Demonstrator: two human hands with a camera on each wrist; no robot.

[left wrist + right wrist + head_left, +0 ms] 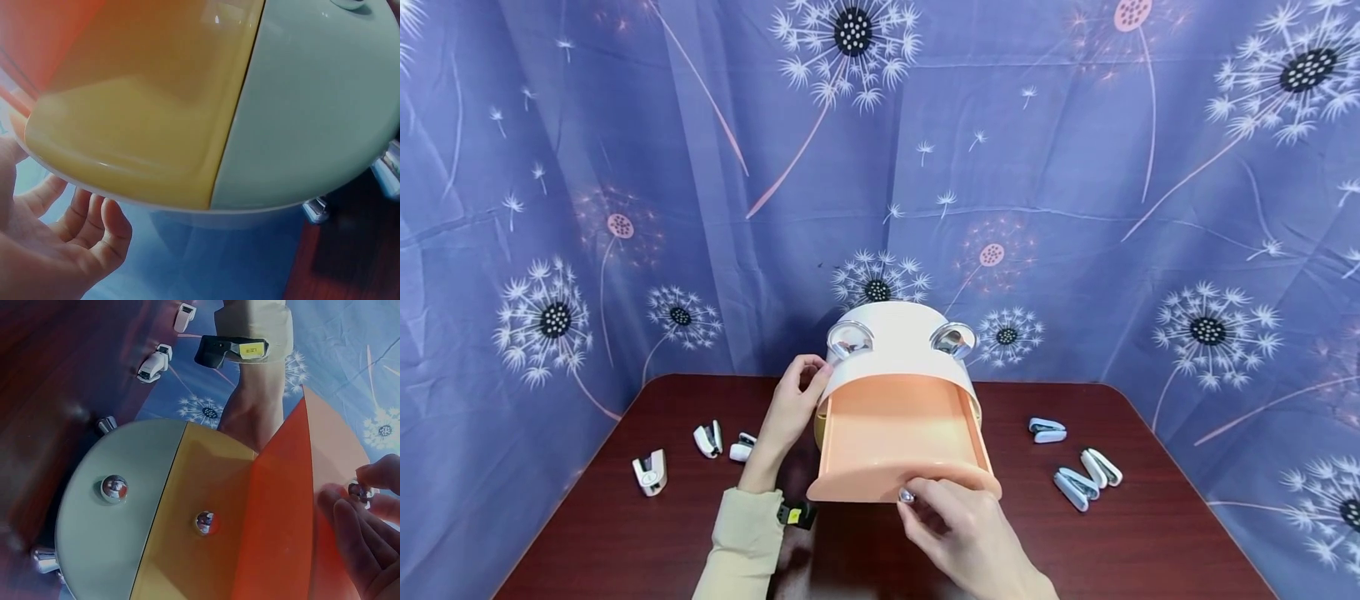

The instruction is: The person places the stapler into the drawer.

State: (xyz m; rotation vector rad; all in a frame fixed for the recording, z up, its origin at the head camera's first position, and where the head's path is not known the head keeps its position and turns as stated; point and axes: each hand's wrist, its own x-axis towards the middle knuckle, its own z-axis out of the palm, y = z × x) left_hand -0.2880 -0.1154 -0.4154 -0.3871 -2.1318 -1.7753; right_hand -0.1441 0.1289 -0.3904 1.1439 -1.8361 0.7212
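One pinch by the right hand on the silver knob of the peach drawer, out from the white box. Loose, bent left hand at the box's side. Steady the box; slide straight, slowly.

The bare left hand is held, fingers bent, at the white edge of a rounded glossy case, whose front is split into a yellow panel and a pale green panel. An orange panel is seen upper left, a reddish-brown surface lower right.
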